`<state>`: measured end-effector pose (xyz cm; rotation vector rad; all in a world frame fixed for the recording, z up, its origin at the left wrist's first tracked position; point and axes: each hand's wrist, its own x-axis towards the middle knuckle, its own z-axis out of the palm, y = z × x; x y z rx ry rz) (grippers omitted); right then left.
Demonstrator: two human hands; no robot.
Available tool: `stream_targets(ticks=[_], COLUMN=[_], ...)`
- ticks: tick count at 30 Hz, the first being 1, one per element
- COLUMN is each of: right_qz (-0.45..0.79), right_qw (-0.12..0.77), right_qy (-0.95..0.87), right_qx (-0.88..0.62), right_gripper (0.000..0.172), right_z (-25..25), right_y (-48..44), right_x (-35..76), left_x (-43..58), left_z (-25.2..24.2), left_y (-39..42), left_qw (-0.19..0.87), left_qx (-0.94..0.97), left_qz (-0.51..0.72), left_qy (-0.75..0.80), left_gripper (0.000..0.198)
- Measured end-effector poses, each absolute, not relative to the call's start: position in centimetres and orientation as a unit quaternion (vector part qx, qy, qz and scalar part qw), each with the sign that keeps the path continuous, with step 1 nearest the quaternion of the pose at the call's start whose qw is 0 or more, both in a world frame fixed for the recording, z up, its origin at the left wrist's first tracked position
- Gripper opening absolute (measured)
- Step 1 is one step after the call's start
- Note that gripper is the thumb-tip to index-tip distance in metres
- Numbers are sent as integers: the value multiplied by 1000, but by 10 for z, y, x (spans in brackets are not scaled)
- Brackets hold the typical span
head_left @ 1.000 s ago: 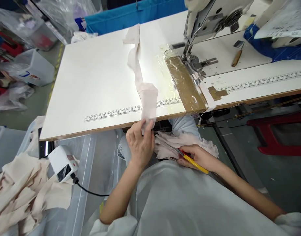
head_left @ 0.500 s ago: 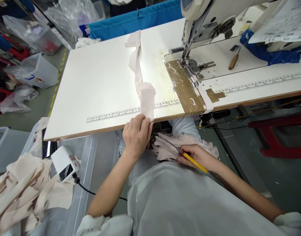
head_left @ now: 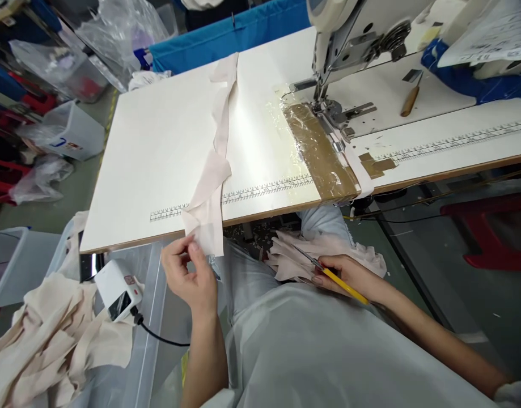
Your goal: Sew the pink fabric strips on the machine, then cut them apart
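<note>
My left hand (head_left: 191, 275) is at the table's front edge, thumb and fingers pinching the near end of a pale pink fabric strip (head_left: 211, 184). The strip runs back across the white table (head_left: 149, 141) to its far edge, and its near end hangs a little over the front. In my lap, my right hand (head_left: 349, 277) is closed round yellow-handled scissors (head_left: 344, 285), blades pointing up and left. Beneath the blades lies a bunch of pale pink fabric pieces (head_left: 286, 255) on my thigh.
A sewing machine (head_left: 328, 73) stands at the table's right, with brown tape (head_left: 315, 147) before it. Near it lies a wooden-handled awl (head_left: 410, 102). At lower left, a clear bin (head_left: 147, 317) holds pink cloth (head_left: 51, 323) and a white device (head_left: 118, 289) with a black cable.
My left hand has moved left and slightly down, drawing the strip's near end left and off the table edge. My right hand stays in the lap with the scissors.
</note>
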<state>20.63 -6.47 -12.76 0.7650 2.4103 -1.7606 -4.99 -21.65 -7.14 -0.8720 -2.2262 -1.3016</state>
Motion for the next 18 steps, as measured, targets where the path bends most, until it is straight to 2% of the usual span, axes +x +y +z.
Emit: stream_targets(ticks=[4,6,13,17,18], right_qz=[-553,-546,-559,-550,-549], right_qw=[11,-3,-17,-4,1], right_qy=[804,812,798,797,796], right_qx=[219,209,223,250,256], right_gripper=[53,51,49,49,48], right_z=[-127,-125,-129,-129,-128], right_y=[-64,-66,-70,-66,-65], right_x=[197,194,202,210,212], left_x=[-51,-58,-66,-47,-42], left_z=[-72,-71,-59,-45,-45], left_y=[-201,-195,-207,-251,-267], left_qw=[237,221,189,285,280], left_qx=[-464,-504,-491,-395,-379], left_qz=[-310,-276,-392,-488,-498], left_qy=[-795,-788,-755,-725,-728], left_gripper=[27,24,8,22,27])
